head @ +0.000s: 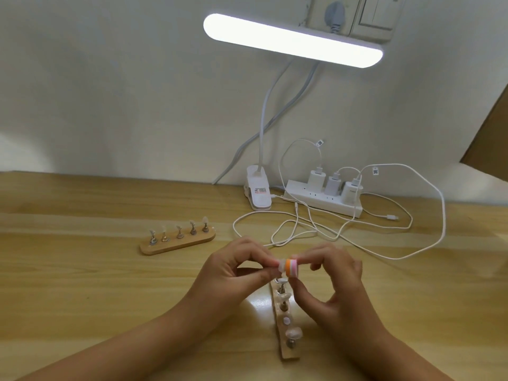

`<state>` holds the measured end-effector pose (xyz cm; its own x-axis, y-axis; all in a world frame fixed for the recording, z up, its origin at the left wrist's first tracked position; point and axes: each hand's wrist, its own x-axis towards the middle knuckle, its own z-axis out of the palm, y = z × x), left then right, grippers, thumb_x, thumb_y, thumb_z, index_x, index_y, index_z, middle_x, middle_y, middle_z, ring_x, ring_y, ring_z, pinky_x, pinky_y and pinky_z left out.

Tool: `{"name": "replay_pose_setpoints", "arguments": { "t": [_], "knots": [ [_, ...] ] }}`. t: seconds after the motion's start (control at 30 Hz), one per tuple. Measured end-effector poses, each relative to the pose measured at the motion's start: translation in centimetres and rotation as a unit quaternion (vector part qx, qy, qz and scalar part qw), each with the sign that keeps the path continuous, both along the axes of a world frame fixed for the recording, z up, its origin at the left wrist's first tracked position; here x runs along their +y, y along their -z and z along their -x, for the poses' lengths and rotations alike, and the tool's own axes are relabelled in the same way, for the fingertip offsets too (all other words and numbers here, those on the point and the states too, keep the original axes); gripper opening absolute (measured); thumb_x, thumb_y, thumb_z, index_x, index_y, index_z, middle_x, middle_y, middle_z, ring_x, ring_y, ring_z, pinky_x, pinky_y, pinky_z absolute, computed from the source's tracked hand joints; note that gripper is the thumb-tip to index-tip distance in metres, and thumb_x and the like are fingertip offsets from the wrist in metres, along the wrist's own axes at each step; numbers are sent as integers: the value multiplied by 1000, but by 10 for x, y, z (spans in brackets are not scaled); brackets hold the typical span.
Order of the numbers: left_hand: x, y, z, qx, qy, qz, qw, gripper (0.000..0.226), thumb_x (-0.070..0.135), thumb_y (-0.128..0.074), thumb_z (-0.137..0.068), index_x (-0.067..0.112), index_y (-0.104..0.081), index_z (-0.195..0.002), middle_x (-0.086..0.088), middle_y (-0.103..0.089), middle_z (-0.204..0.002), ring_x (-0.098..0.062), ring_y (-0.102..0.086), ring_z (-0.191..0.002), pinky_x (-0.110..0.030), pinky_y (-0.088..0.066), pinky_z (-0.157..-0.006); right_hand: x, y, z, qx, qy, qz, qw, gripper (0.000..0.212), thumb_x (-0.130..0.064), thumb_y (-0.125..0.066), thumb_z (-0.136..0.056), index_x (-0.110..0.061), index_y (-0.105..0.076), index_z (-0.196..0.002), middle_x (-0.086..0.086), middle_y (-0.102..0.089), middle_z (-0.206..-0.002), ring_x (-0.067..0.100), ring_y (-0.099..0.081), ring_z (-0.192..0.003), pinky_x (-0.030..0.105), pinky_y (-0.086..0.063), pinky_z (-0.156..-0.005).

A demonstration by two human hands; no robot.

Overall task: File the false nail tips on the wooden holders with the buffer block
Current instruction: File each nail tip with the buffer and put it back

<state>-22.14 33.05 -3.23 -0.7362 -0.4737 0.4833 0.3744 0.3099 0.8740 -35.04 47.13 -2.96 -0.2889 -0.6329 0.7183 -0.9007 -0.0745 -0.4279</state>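
Note:
My right hand (331, 284) pinches a small buffer block (291, 268) with orange, white and pink layers. The block's end touches a pale false nail tip (281, 265) that my left hand (233, 270) pinches between thumb and fingers. Both hands hover above a wooden holder (286, 325) that lies lengthwise toward me and carries several nail tips on metal stands. A second wooden holder (177, 241) with several upright nail tips lies farther away to the left, untouched.
A clip-on desk lamp (258, 192) with a lit bar (292, 41) stands at the table's back. Beside it lies a white power strip (324, 198) with chargers. White cables (384, 237) loop across the table just behind my hands.

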Motion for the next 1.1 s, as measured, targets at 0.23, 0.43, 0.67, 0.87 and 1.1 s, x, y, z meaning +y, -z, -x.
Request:
{"name": "replay_pose_setpoints", "arguments": {
  "t": [0.23, 0.43, 0.67, 0.87, 1.1],
  "knots": [
    [-1, 1, 0, -3, -13, -15, 1000, 10, 18, -76, -74, 13, -74, -82, -6, -66, -88, -18, -66, -85, -22, -53, -75, 2, -6, 3, 27, 8, 15, 999, 28, -28, -68, -83, -37, -65, -110, -18, -62, -106, 7, -58, -106, 40, -35, -90],
    [-4, 1, -1, -22, -23, -9, 999, 9, 20, -76, -74, 17, -76, -82, -5, -67, -89, -17, -67, -85, -23, -54, -76, 5, -9, 9, -29, 16, 38, 999, 26, -31, -63, -85, -39, -67, -109, -13, -63, -108, 9, -56, -107, 55, -40, -92],
    [-6, 0, -2, -36, -31, 5, 999, 9, 24, -76, -73, 19, -75, -81, -2, -66, -88, -13, -66, -83, -19, -53, -73, 2, -10, 13, -55, 30, 26, 998, 31, -20, -72, -85, -39, -67, -109, -13, -62, -106, 2, -53, -108, 56, -40, -93],
    [-5, -1, -2, -50, -39, 15, 998, 8, 21, -76, -73, 15, -76, -78, -4, -65, -85, -13, -65, -81, -18, -53, -72, 0, -8, 13, -61, 39, -6, 997, 36, -15, -74, -86, -40, -65, -111, -11, -62, -106, 10, -55, -108, 56, -38, -96],
    [-4, -2, -2, -58, -47, 23, 997, 9, 23, -76, -71, 17, -76, -78, -3, -66, -85, -12, -65, -83, -19, -53, -71, -1, -2, 14, -53, 25, -52, 997, 32, -22, -72, -88, -41, -65, -112, -15, -62, -107, 8, -54, -112, 52, -34, -99]
  ]
}}
